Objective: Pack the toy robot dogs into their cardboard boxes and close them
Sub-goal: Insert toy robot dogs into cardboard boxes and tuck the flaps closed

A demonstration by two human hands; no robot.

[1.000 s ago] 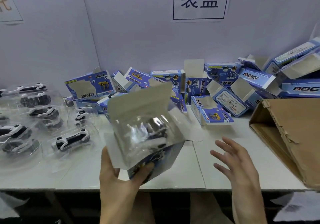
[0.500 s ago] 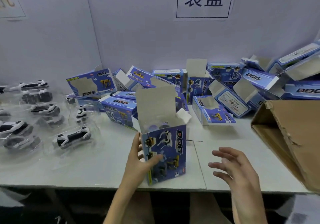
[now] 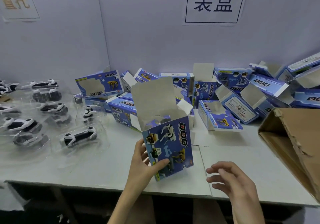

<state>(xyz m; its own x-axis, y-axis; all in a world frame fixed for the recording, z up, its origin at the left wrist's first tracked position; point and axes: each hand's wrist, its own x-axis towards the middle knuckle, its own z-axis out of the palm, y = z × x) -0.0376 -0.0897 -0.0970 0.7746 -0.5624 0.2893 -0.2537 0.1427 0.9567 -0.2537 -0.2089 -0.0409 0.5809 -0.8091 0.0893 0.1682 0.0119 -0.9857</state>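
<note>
A blue cardboard box (image 3: pixel 170 147) printed "DOG" stands upright near the table's front edge, its grey top flap raised and a small side flap sticking out. Something dark shows just inside its open top. My left hand (image 3: pixel 143 161) grips the box low on its left side, thumb across the printed front. My right hand (image 3: pixel 232 180) hovers a little to the right of the box, fingers loosely spread, holding nothing. Toy robot dogs in clear plastic shells (image 3: pixel 78 137) lie at the left of the table.
A heap of blue boxes (image 3: pixel 220 114), several with open flaps, lies along the back wall. A big brown carton (image 3: pixel 297 147) lies tipped at the right edge. The white table (image 3: pixel 97 168) ends just below my hands. A sign hangs on the wall.
The box went from tilted, with the clear shell showing at its mouth, to upright on the table with the shell sunk inside. My right hand stayed beside it.
</note>
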